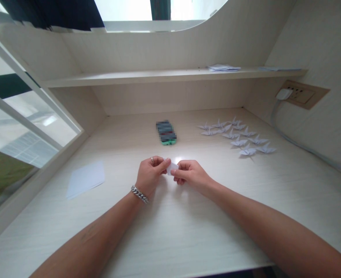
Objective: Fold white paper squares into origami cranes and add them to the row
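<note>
Both my hands meet over the middle of the pale wooden desk [170,231]. My left hand [150,172], with a ring and a metal bracelet, pinches one side of a small folded piece of white paper [172,168]. My right hand [190,174] pinches the other side of the same paper. The paper is held just above the desk surface, mostly covered by my fingers.
A stack of white paper sheets [86,178] lies to the left. Several folded paper cranes [238,135] sit at the right rear. A phone in a green case [166,133] lies behind my hands. More paper [224,68] rests on the shelf; a wall socket with cable [299,94] is at right.
</note>
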Motion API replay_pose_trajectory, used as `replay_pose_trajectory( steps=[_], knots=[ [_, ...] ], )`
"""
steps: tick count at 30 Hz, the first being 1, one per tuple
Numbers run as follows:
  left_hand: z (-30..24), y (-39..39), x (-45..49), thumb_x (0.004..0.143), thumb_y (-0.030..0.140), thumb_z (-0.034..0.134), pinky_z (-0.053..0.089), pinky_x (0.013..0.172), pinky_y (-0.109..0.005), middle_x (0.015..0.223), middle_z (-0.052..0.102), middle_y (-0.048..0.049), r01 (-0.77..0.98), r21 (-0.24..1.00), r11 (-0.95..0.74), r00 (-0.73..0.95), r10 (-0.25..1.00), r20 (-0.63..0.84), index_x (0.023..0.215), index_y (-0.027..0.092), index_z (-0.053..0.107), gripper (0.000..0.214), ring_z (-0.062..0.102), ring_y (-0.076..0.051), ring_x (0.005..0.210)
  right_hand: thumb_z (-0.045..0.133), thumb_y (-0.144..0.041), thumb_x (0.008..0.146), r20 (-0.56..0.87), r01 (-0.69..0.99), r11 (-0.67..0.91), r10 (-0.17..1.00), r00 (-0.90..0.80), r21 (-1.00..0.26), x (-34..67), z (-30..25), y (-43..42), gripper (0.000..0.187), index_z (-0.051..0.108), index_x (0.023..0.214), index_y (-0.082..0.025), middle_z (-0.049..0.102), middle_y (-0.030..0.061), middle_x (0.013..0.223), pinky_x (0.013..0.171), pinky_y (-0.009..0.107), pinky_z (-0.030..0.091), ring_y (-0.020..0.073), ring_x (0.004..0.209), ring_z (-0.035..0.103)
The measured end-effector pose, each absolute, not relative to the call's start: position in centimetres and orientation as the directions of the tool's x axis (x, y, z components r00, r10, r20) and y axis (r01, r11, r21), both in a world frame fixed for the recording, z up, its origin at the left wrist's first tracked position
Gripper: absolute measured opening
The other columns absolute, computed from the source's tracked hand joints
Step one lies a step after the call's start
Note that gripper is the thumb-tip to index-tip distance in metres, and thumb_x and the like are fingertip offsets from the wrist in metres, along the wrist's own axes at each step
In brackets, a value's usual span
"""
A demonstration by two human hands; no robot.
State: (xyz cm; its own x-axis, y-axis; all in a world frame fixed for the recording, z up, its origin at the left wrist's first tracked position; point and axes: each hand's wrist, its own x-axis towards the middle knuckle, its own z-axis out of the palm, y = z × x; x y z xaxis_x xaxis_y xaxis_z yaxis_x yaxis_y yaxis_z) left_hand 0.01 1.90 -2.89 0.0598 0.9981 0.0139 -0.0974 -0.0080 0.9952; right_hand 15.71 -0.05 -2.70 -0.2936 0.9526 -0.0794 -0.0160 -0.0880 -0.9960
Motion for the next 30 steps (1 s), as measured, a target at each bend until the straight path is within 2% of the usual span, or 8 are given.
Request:
replay_pose_trajectory(
  steps=[6,12,17,25,30],
  knots=[
    [-2.4,1.6,0.2,0.064,0.035,0.08,0.044,0.054,-0.024,0.055,0.057,0.0005,-0.114,0.993,-0.003,0.075,0.997,0.012,0.059,0.013,0.06,0.03,0.053,-0.011,0.053,0.067,-0.041,0.074,-0.021,0.009,-0.019,0.959,-0.281,-1.0,15.7,-2.6,-0.1,0.03,0.056,0.061,-0.016,0.058,-0.0004,0.054,0.049,0.023,0.04,0.0096,0.048,0.051],
    [-1.8,1.3,0.5,0.07,0.038,0.075,0.045,0.054,-0.025,0.055,0.058,-0.0005,-0.157,0.988,0.006,0.067,0.998,0.005,0.06,0.012,0.064,0.03,0.053,-0.011,0.053,0.072,-0.044,0.069,-0.09,-0.059,-0.116,0.94,-0.328,-0.991,15.8,-2.2,-0.1,0.034,0.06,0.059,-0.014,0.061,0.0016,0.054,0.05,0.024,0.042,0.01,0.047,0.053],
    [-1.7,1.3,0.6,0.072,0.04,0.073,0.046,0.053,-0.024,0.054,0.055,0.0007,-0.159,0.987,-0.006,0.066,0.998,0.017,0.058,0.013,0.061,0.032,0.052,-0.01,0.051,0.07,-0.054,0.069,-0.083,-0.086,-0.117,0.941,-0.328,-0.989,16.0,-2.4,-0.1,0.042,0.065,0.065,-0.013,0.064,0.0032,0.059,0.053,0.025,0.044,0.0109,0.05,0.057],
    [-1.8,1.3,0.6,0.07,0.043,0.074,0.048,0.052,-0.024,0.056,0.056,0.001,-0.155,0.988,0.0,0.063,0.998,0.009,0.06,0.014,0.061,0.033,0.053,-0.011,0.051,0.063,-0.055,0.077,-0.04,-0.047,-0.057,0.951,-0.308,-0.997,16.2,-2.6,-0.1,0.042,0.067,0.07,-0.014,0.065,0.004,0.063,0.052,0.024,0.043,0.0121,0.055,0.059],
    [-1.9,1.5,0.4,0.073,0.046,0.071,0.048,0.053,-0.024,0.057,0.057,0.0007,-0.133,0.991,0.011,0.095,0.995,0.001,0.06,0.014,0.06,0.036,0.054,-0.011,0.053,0.06,-0.053,0.08,0.034,-0.009,0.033,0.965,-0.262,-0.999,16.3,-2.8,0.0,0.042,0.063,0.065,-0.014,0.062,0.0028,0.058,0.054,0.024,0.044,0.012,0.054,0.056]
  ],
)
